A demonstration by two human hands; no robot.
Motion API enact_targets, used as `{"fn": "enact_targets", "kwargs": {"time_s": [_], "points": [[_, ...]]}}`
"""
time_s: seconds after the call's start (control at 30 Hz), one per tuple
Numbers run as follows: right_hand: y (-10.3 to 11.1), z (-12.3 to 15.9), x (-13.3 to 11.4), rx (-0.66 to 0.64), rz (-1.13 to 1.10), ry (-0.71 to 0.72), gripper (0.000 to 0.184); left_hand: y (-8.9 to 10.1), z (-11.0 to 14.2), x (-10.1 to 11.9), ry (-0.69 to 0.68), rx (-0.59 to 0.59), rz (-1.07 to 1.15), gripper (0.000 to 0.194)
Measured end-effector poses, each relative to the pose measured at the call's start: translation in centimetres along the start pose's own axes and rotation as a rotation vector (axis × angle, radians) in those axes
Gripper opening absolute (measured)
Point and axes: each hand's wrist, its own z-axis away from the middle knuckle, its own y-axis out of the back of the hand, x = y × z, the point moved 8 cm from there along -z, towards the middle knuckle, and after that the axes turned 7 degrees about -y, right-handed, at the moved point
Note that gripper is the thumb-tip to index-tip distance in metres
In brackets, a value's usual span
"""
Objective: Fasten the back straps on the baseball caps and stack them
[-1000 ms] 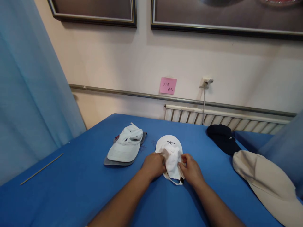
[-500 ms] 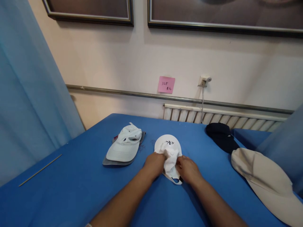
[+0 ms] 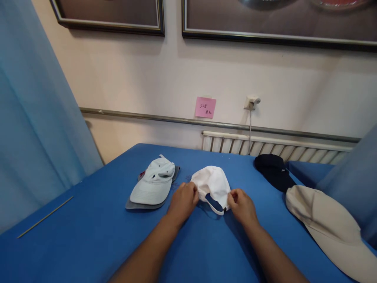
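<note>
A white baseball cap (image 3: 212,180) is held between my two hands over the blue-covered table (image 3: 118,239), its back opening and strap facing me. My left hand (image 3: 185,199) pinches the left edge of the cap. On the opposite edge, near the strap's dark buckle, my right hand (image 3: 242,204) has its fingers closed. The cap's brim is hidden behind the crown. Left of my hands lies a pale cap (image 3: 156,177) with a small dark emblem, stacked on a grey cap (image 3: 137,205).
At the right are a navy cap (image 3: 273,171) and a large beige cap (image 3: 326,224). A thin stick (image 3: 45,217) lies on the left. Behind the table are a radiator (image 3: 232,144), a metal rail (image 3: 165,119) and a plugged-in cord (image 3: 250,129). A blue curtain (image 3: 41,106) hangs left.
The white cap's crown, collapsed and gripped at its sides before, is now raised and rounded out. Its brim with dark lettering has gone from sight. My hands have moved apart to its edges.
</note>
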Motion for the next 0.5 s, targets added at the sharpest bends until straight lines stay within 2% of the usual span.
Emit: {"fn": "enact_targets", "kwargs": {"time_s": [0.07, 0.13, 0.23, 0.4, 0.5], "points": [[0.7, -0.3, 0.9, 0.043, -0.075, -0.066, 0.018, 1.0, -0.1, -0.8, 0.029, 0.072, 0.043, 0.014], [0.9, -0.4, 1.5, 0.056, -0.106, -0.110, 0.019, 1.4, -0.2, -1.6, 0.067, 0.085, 0.075, 0.014], [0.8, -0.6, 1.8, 0.024, -0.084, -0.134, 0.018, 1.4, -0.2, -2.1, 0.073, 0.003, 0.093, 0.013], [0.1, -0.6, 2.1, -0.052, 0.035, -0.143, 0.013, 1.4, 0.4, -1.7, 0.005, -0.137, 0.059, 0.011], [-0.7, -0.5, 2.4, -0.127, 0.080, -0.142, 0.012, 1.0, 0.9, -1.7, 0.009, -0.210, 0.050, 0.011]]}}
